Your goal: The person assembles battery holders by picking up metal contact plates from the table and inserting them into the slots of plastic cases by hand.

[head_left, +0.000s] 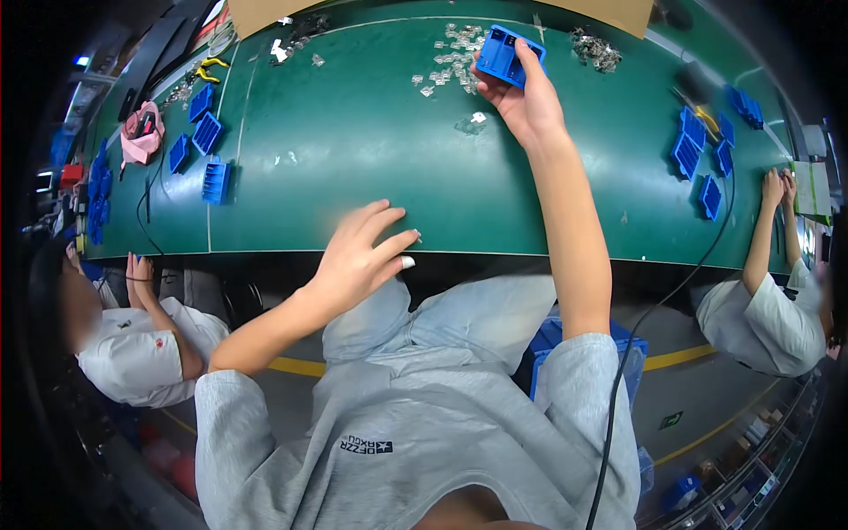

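My right hand (530, 102) grips a blue plastic compartment case (502, 57) above the far middle of the green table, thumb over its face and fingers beneath. Dark narrow slots show inside the case. My left hand (358, 247) hovers at the table's near edge, fingers spread and holding nothing; something white covers a fingertip on it. Beside and behind the held case lies a loose spread of small shiny metal pieces (455, 62). A little nearer to me, a white scrap (478, 117) rests on the table.
A dark-silver pile of metal parts (597, 51) lies at the back right. Blue cases stand left (215, 180) and right (689, 146). Yellow-handled pliers (210, 69) lie at the back left. A black cable (671, 300) hangs at my right. People sit on both sides.
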The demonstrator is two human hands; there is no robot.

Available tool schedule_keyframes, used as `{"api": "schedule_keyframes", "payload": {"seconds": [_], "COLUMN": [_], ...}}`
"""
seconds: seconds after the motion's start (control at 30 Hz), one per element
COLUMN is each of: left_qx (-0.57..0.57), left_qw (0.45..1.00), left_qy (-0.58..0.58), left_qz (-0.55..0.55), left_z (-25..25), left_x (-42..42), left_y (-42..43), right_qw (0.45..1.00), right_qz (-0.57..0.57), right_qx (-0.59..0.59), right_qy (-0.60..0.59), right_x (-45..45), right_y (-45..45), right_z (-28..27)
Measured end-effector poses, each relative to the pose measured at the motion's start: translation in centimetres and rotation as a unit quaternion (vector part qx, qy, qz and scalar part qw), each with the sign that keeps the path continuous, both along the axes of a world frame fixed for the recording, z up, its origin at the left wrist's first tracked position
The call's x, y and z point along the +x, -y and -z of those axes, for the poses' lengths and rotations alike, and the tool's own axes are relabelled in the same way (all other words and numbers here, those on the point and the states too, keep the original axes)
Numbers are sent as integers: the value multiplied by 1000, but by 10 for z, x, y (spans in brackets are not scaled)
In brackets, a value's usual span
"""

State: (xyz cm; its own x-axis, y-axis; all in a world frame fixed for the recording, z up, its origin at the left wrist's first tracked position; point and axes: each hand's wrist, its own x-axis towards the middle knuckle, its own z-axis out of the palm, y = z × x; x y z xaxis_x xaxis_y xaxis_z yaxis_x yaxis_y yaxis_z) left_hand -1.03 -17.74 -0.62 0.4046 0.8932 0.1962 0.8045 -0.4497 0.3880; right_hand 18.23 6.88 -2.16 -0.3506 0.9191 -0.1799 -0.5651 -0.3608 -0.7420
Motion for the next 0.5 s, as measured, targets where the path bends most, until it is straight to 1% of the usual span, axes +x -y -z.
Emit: {"api": "schedule_keyframes", "payload": {"seconds": [0.07,0.17,0.27,0.33,0.37,0.4,0.43,0.5], "left_qx": [32,80,105,71,55,56,76,132], "left_qw": [998,994,990,985,981,972,975,957], "left_qy": [38,71,92,151,180,207,180,232], "left_qz": [-25,-27,-23,-43,-50,-94,-109,-116], "left_z": [9,25,28,28,28,21,7,-5], "left_x": [2,0,-1,-8,-13,-15,-16,-18], "left_y": [7,11,12,4,-6,-22,-47,-106], "right_qw": [1000,999,999,998,998,997,995,993], "right_qz": [-16,-26,-41,-51,-60,-69,-79,-92], "right_qx": [-4,-16,-19,-21,-27,-35,-43,-52], "right_qy": [9,12,7,-5,-19,-32,-44,-49], "right_x": [-2,-4,-7,-7,-8,-8,-8,-11], "right_y": [0,3,3,6,7,9,11,13], "right_z": [-1,2,1,-4,-7,-11,-14,-15]}}
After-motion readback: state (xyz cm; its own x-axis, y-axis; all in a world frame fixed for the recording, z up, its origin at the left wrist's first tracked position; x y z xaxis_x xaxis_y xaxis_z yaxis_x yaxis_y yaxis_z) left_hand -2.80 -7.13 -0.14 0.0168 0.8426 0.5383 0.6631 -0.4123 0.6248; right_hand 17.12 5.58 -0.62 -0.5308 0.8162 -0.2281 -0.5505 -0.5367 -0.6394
